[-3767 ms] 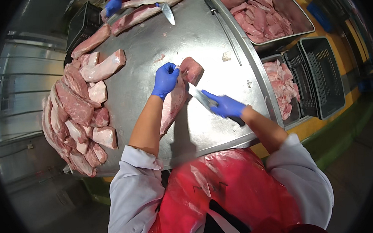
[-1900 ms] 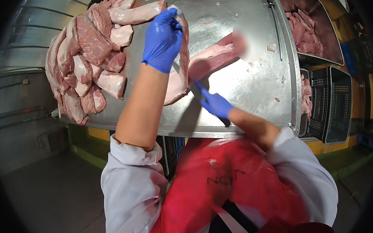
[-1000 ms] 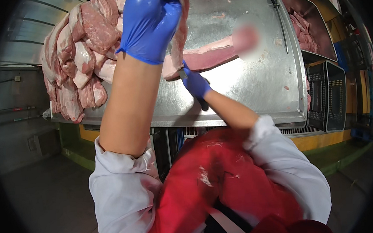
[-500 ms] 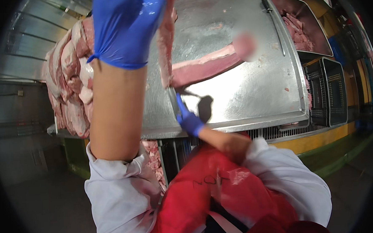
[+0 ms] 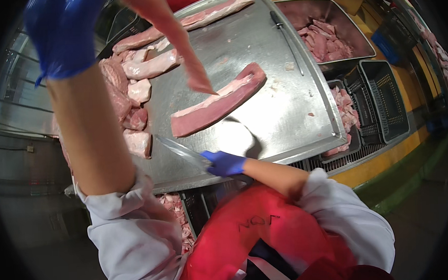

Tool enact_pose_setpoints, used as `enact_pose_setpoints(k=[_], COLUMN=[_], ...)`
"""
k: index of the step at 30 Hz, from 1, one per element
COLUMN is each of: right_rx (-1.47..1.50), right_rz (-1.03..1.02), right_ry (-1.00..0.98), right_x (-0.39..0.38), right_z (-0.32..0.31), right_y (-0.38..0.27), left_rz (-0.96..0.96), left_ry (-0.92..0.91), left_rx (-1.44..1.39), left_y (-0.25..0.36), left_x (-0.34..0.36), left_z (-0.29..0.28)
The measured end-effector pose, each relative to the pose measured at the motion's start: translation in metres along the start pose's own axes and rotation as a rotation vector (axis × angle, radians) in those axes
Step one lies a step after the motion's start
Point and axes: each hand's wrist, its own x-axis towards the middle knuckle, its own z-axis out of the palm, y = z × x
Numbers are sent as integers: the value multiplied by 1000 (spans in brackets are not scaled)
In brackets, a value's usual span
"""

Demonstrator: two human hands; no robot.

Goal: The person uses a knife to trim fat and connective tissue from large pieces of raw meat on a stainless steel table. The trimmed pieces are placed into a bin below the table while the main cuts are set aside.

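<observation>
My left hand (image 5: 66, 36), in a blue glove, is raised at the upper left and partly cut off by the top edge. From its side a long strip of pink meat (image 5: 178, 41) hangs slantwise over the metal table (image 5: 279, 122); the grip itself is out of view. Under the strip's lower end lies a long slab of meat (image 5: 217, 102) with a pale fatty edge. My right hand (image 5: 226, 163), also blue-gloved, is closed around a knife (image 5: 181, 151) near the table's front edge. Its blade points left, toward the meat pieces, slightly blurred.
Several meat pieces (image 5: 151, 65) crowd the table's left side. A sharpening steel (image 5: 286, 43) with a black handle lies at the right. Beyond the raised rim stand a metal bin of meat (image 5: 325, 41) and dark crates (image 5: 384, 101). Trimmings (image 5: 174, 213) sit below the front edge.
My left hand has moved left with the strip, which swings clear of the slab's left end. My right hand has shifted slightly down and left, and the knife blade shows plainly. The view has turned.
</observation>
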Motion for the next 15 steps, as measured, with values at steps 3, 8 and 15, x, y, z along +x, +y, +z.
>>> enact_pose_setpoints(k=[3,8,15], right_rx=[-26,356,557], right_rz=[-249,524,532], right_ry=[195,99,753], right_x=[-104,-313,-403], right_z=[-53,-127,-106], right_y=[76,71,91], left_rz=[51,-353,-632], left_ry=[31,475,-168], left_rx=[397,329,1384], left_y=[-27,-97,-295], left_x=[-49,-349,-465], left_z=[-48,-193,-100])
